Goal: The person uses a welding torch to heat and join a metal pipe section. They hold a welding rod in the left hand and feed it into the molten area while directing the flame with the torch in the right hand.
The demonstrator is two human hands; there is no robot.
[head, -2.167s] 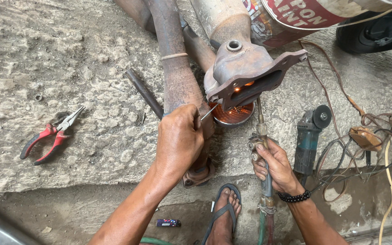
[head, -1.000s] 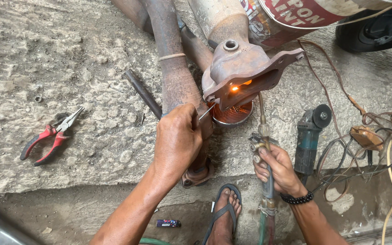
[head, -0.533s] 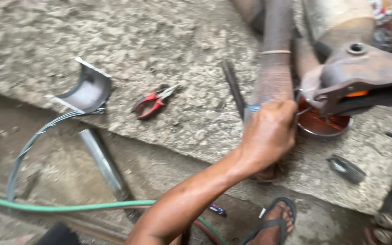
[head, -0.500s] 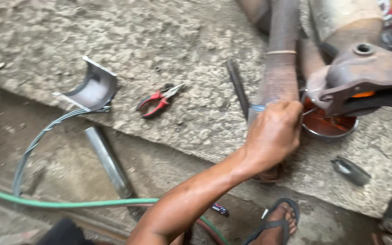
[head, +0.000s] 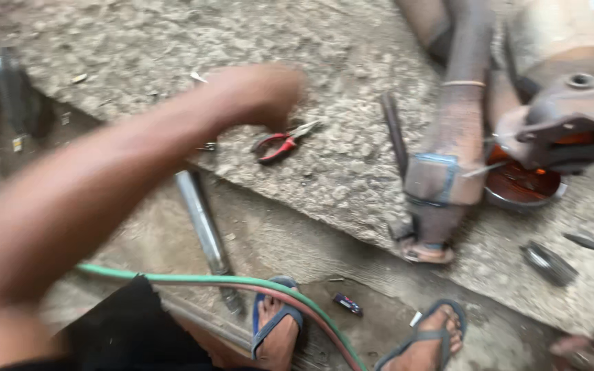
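My left hand (head: 259, 93) reaches out over the rough concrete slab (head: 139, 41), blurred by motion, just above and left of the red-handled pliers (head: 284, 142). Its fingers curl downward, and the blur hides whether anything is in them. To the right lies a rusty exhaust pipe (head: 456, 130) with a thin rod (head: 481, 169) sticking out beside it. A rusty flange (head: 572, 113) overhangs a round tin of orange liquid (head: 520, 187). A blurred sliver of my right hand (head: 575, 349) shows at the bottom right edge.
A steel tube (head: 204, 223) lies in the gutter below the slab's edge. A green hose (head: 194, 280) and a red one run past my sandalled feet (head: 276, 326). A dark bar (head: 393, 130) lies left of the pipe, and small metal parts (head: 548, 264) sit at the right.
The view has swung left. My left hand has left the pipe and the thin rod and moved left to above the pliers. My right hand has slid nearly out of view.
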